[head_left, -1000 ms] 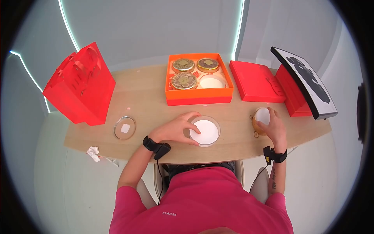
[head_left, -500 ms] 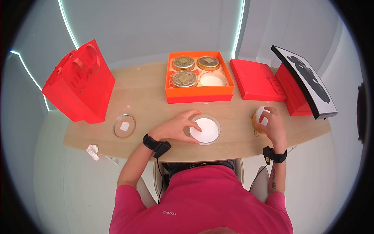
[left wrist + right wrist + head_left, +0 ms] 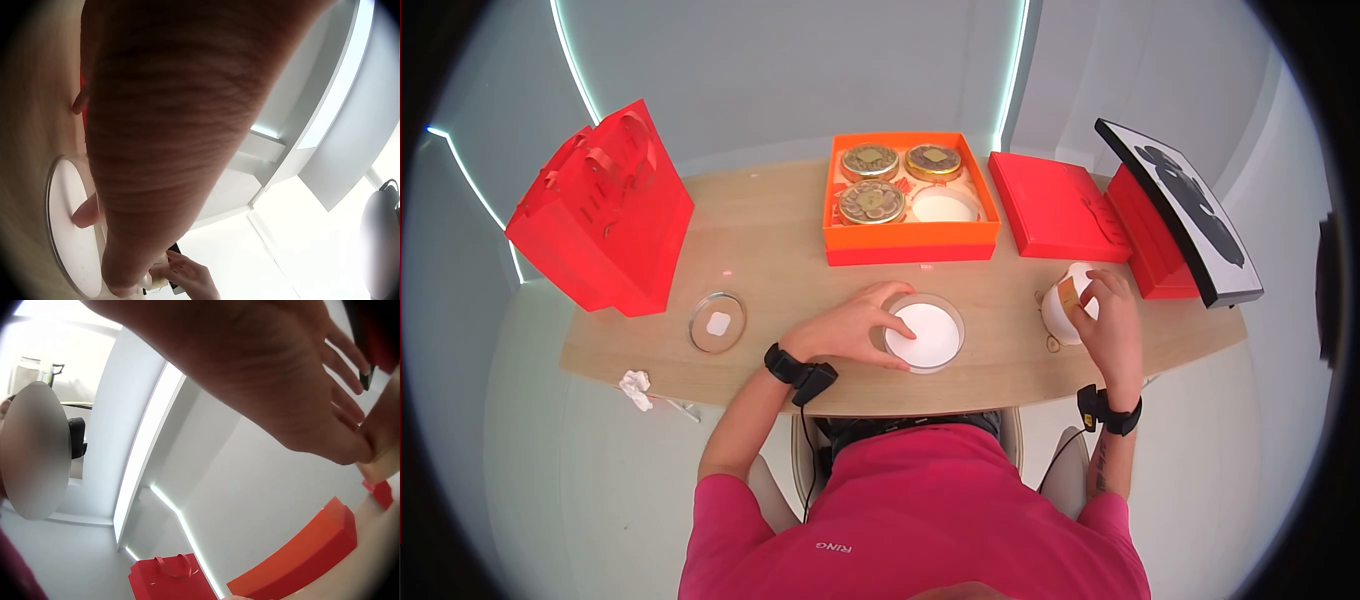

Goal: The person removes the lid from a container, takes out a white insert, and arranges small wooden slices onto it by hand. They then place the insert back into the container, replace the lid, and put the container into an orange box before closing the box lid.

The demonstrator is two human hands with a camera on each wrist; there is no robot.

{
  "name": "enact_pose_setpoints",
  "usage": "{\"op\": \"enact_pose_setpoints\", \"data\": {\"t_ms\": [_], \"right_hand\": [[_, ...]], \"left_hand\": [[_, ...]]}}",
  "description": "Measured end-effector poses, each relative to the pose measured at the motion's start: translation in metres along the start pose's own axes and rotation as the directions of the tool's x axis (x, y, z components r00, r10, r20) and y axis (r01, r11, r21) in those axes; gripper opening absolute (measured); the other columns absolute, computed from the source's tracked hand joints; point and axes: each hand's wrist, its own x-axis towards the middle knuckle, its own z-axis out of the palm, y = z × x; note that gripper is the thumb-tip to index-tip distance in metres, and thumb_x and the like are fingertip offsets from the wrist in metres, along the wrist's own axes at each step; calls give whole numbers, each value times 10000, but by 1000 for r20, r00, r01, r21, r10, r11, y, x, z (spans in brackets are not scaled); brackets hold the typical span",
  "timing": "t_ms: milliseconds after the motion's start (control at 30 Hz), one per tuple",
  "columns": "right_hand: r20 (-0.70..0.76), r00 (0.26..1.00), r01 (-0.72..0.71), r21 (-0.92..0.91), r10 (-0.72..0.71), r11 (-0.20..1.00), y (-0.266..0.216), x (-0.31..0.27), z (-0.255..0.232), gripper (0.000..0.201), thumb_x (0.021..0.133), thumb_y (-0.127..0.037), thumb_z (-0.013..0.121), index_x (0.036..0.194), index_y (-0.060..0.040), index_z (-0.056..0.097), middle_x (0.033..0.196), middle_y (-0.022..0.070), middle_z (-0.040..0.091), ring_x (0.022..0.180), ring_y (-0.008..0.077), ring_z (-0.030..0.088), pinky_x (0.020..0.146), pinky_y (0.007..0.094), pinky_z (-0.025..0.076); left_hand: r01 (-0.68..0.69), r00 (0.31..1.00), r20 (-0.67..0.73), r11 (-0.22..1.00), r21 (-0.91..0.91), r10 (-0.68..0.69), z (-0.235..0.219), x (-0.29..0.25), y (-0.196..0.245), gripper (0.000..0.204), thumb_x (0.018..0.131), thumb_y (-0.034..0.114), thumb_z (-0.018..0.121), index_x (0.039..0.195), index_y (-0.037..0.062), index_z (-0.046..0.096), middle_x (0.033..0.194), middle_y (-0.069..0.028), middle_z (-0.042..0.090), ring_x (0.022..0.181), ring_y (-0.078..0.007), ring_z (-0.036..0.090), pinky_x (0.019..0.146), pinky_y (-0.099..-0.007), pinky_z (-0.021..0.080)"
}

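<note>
With my left hand point(image 3: 855, 328) I hold a round, clear-rimmed container point(image 3: 940, 340) with a flat white inside. Its fingers span the left side of the rim, and one fingertip point(image 3: 86, 214) rests over the white surface in the left wrist view. On the right, my right hand point(image 3: 1112, 322) pinches a rounded white-and-tan object point(image 3: 1056, 318) at its tan part; small round tan knobs stand out on its left side. In the right wrist view the object is mostly cut off beside the right hand point(image 3: 300, 394). I cannot tell what kind of object it is.
An orange-red box point(image 3: 910, 240) with three patterned round tins and a white round slot stands behind. Red gift bags point(image 3: 615, 225) and a clear round lid point(image 3: 718, 345) are at left. A flat red box point(image 3: 1055, 205) and a framed black-and-white picture point(image 3: 1190, 200) stand at right.
The right hand has turned the white-and-tan object, so more of its white side shows now, and has shifted slightly to the right. The left hand stays on the round container.
</note>
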Motion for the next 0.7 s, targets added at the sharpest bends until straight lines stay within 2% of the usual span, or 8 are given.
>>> {"op": "enact_pose_setpoints", "data": {"t_ms": [67,133,233,333,433,533,600,700], "right_hand": [[-59,995,76,-45,-78,996,-3,2,-4,111,898,27,784,978,57,715,1250,231,768,1225,460,704,999,525,576],[-67,997,42,-30,-44,999,-11,3,-7,125,904,45,776,1004,49,702,1222,222,765,1183,460,709,984,523,574],[-72,994,82,74,-76,994,-31,7,-15,139,913,60,766,1039,37,711,1189,208,763,1141,451,714,964,516,574],[-37,975,222,242,-219,945,-52,4,-9,176,911,60,769,1080,25,735,1163,199,758,1118,435,717,947,514,575],[44,931,320,375,-361,870,-75,-3,7,195,915,11,839,1099,-7,778,1137,160,781,1128,393,742,977,495,597],[37,864,434,451,-502,780,-91,-8,29,190,920,-36,880,1092,-32,799,1131,131,794,1139,365,757,999,480,616],[18,803,522,460,-596,718,-97,-8,40,180,923,-69,884,1082,-42,803,1136,117,799,1139,347,762,1004,471,628],[53,803,499,486,-594,718,-101,-14,47,178,922,-71,883,1079,-43,803,1139,113,801,1145,335,762,989,459,633]], "left_hand": [[-8,1000,-1,1000,20,8,1,0,-1,530,851,362,1009,1312,147,858,1741,-194,453,1631,-409,417,1352,-487,360],[-31,999,6,998,61,31,0,0,-3,642,839,372,1017,1407,152,814,1745,-191,450,1634,-408,415,1351,-484,360],[22,1000,-14,999,-41,-23,-4,1,9,776,925,328,954,1605,121,642,1741,-201,453,1635,-375,428,1347,-476,364],[-44,974,-224,959,-281,-21,5,6,-7,705,1114,407,763,1678,71,508,1649,-218,556,1570,-346,515,1317,-478,392],[-60,943,-327,936,-347,-61,2,9,-15,538,1235,314,536,1687,31,468,1595,-192,636,1508,-297,590,1290,-450,417],[-46,927,-364,934,-355,-93,-2,8,-11,484,1265,299,440,1648,17,532,1513,-164,715,1415,-276,663,1227,-421,477],[-50,913,-397,941,-335,-93,-4,9,-1,434,1253,258,476,1584,11,608,1443,-151,759,1331,-257,708,1171,-405,519],[-79,901,-432,964,-254,-40,-4,11,5,361,1223,201,549,1481,2,704,1362,-150,801,1213,-240,753,1093,-384,567]]}}
